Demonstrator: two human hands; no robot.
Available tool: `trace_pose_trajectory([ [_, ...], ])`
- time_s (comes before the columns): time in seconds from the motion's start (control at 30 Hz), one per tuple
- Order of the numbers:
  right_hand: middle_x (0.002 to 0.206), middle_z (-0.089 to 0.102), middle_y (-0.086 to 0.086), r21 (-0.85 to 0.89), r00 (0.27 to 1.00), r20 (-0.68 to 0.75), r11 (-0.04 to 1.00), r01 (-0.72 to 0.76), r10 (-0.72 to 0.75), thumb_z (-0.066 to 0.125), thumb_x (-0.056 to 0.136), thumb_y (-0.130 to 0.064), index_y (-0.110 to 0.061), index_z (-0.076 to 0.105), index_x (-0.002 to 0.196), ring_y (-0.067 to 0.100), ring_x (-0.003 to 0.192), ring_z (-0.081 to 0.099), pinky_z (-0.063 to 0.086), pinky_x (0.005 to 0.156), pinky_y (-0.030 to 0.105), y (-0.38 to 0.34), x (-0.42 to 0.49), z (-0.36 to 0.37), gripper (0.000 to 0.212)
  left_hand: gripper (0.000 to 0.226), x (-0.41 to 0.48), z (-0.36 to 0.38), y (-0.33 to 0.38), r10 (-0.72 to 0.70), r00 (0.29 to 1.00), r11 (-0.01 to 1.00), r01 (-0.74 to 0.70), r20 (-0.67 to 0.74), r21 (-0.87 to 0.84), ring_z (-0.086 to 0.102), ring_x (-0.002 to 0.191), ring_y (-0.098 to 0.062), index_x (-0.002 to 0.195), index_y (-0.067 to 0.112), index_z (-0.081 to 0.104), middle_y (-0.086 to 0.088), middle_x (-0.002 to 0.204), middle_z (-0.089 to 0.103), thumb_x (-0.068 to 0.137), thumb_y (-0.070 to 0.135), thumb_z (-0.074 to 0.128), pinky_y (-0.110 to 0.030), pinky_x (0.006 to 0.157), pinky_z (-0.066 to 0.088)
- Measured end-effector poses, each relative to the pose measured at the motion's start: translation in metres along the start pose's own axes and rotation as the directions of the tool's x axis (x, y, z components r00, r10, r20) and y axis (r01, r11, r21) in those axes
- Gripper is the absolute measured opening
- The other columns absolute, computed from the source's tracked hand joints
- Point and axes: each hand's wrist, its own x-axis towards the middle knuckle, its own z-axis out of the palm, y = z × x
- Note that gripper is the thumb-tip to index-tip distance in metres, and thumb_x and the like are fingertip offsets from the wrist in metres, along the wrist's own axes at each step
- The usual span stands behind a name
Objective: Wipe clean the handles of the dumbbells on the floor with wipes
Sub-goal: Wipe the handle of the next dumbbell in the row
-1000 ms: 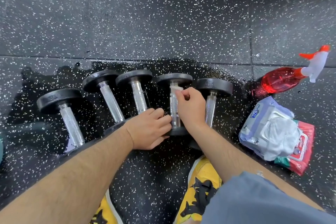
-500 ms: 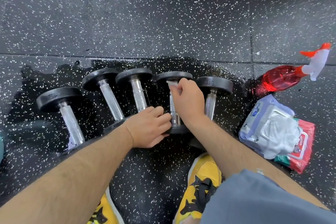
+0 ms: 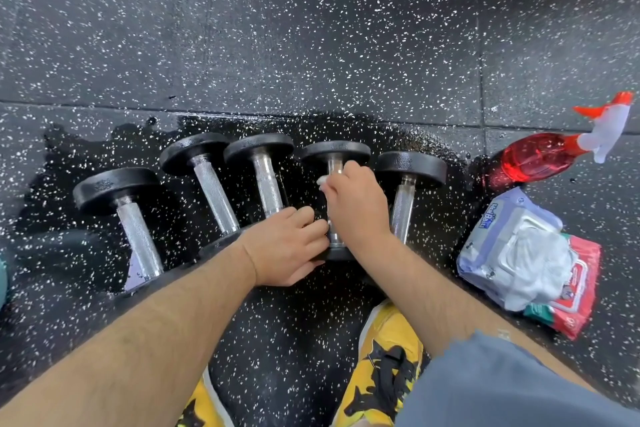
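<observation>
black rubber floor (image 3: pixel 311 28) flecked with white fills the frame, a seam crossing its middle and a dark wet patch (image 3: pixel 408 139) spread under five dumbbells (image 3: pixel 214 191) lined up at centre. a red spray bottle (image 3: pixel 540 156) and an open wipes pack (image 3: pixel 491 246) lie at the right edge. the right hand (image 3: pixel 356 208) has its fingers wrapped round the handle of the fourth dumbbell (image 3: pixel 335 151) from the left, a white wipe (image 3: pixel 323 180) bunched under them; half a second ago it sat higher, against the far head. the left hand (image 3: pixel 291 246) still curls its fingers over the near head.
</observation>
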Motion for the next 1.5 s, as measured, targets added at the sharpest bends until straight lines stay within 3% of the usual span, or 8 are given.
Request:
trace_pose_trajectory([
  [0.13, 0.081, 0.043, -0.003, 0.043, 0.998, 0.062, 0.999, -0.019, 0.016, 0.065, 0.097, -0.024, -0.013, 0.074, 0.080, 0.021, 0.076, 0.045, 0.040, 0.055, 0.031, 0.002, 0.010, -0.004, 0.021, 0.032, 0.001, -0.001, -0.001, -0.005, 1.000, 1.000, 0.005, -0.001, 0.018, 0.040, 0.081, -0.023, 0.093, 0.014, 0.059, -0.003, 0.093, 0.051, 0.087, 0.045, 0.067, -0.036, 0.066, 0.045],
  [0.3, 0.079, 0.046, 0.000, 0.008, 0.999, 0.046, 1.000, -0.021, 0.020, 0.065, 0.095, -0.022, -0.013, 0.075, 0.083, 0.018, 0.074, 0.037, 0.028, 0.056, 0.027, -0.001, 0.002, -0.004, 0.018, 0.032, -0.001, 0.001, 0.001, -0.009, 1.000, 1.000, 0.009, -0.002, 0.007, 0.041, 0.081, -0.024, 0.093, 0.014, 0.060, -0.002, 0.092, 0.052, 0.087, 0.045, 0.068, -0.037, 0.065, 0.044],
  [0.57, 0.080, 0.040, -0.004, 0.048, 0.999, 0.037, 0.998, -0.035, 0.034, 0.063, 0.098, -0.021, -0.013, 0.071, 0.079, 0.020, 0.073, 0.044, 0.031, 0.058, 0.027, -0.002, 0.011, -0.008, 0.022, 0.032, 0.000, 0.000, 0.001, -0.010, 1.000, 1.000, 0.010, -0.018, 0.005, 0.040, 0.082, -0.024, 0.092, 0.015, 0.054, -0.003, 0.093, 0.050, 0.088, 0.044, 0.067, -0.037, 0.066, 0.044],
  [0.73, 0.080, 0.050, -0.002, 0.187, 0.975, 0.174, 0.968, -0.169, 0.136, 0.057, 0.101, -0.024, -0.013, 0.053, 0.074, 0.018, 0.072, 0.047, 0.038, 0.062, 0.032, 0.004, -0.010, -0.015, 0.029, 0.033, -0.001, 0.000, 0.000, -0.007, 1.000, 1.000, 0.007, -0.008, 0.014, 0.037, 0.083, -0.023, 0.092, 0.015, 0.056, -0.002, 0.092, 0.050, 0.087, 0.045, 0.068, -0.036, 0.066, 0.044],
  [0.93, 0.077, 0.060, -0.001, 0.405, 0.897, 0.237, 0.801, -0.441, 0.374, 0.063, 0.097, -0.020, -0.013, 0.058, 0.076, 0.014, 0.074, 0.056, 0.046, 0.067, 0.029, 0.008, 0.009, -0.018, 0.023, 0.031, 0.000, -0.002, 0.001, -0.006, 1.000, 1.000, 0.006, -0.001, 0.014, 0.039, 0.082, -0.022, 0.091, 0.015, 0.058, -0.001, 0.092, 0.051, 0.088, 0.046, 0.064, -0.035, 0.067, 0.045],
  [1.1, 0.079, 0.060, -0.003, 0.349, 0.900, 0.271, 0.837, -0.422, 0.341, 0.062, 0.096, -0.017, -0.017, 0.057, 0.074, 0.013, 0.076, 0.054, 0.041, 0.066, 0.028, 0.007, -0.009, -0.020, 0.022, 0.031, 0.001, -0.001, -0.001, -0.004, 1.000, 1.000, 0.004, -0.002, 0.001, 0.040, 0.081, -0.022, 0.092, 0.015, 0.055, -0.001, 0.091, 0.051, 0.089, 0.044, 0.066, -0.036, 0.066, 0.045],
  [1.27, 0.084, 0.068, 0.000, 0.485, 0.825, 0.346, 0.667, -0.565, 0.448, 0.067, 0.095, -0.017, -0.013, 0.065, 0.083, 0.010, 0.073, 0.059, 0.045, 0.059, 0.012, 0.008, -0.004, -0.025, 0.013, 0.030, -0.001, -0.001, 0.000, -0.002, 1.000, 1.000, 0.002, 0.017, -0.008, 0.038, 0.080, -0.021, 0.093, 0.015, 0.055, -0.001, 0.092, 0.051, 0.091, 0.044, 0.064, -0.036, 0.066, 0.046],
  [1.5, 0.085, 0.068, 0.001, 0.511, 0.803, 0.377, 0.619, -0.596, 0.462, 0.067, 0.095, -0.017, -0.014, 0.064, 0.083, 0.007, 0.069, 0.055, 0.044, 0.059, 0.011, 0.009, 0.000, -0.027, 0.012, 0.030, 0.000, -0.003, 0.000, -0.005, 0.999, 1.000, 0.004, 0.035, 0.008, 0.040, 0.080, -0.021, 0.093, 0.016, 0.057, -0.001, 0.092, 0.053, 0.091, 0.044, 0.063, -0.035, 0.066, 0.046],
])
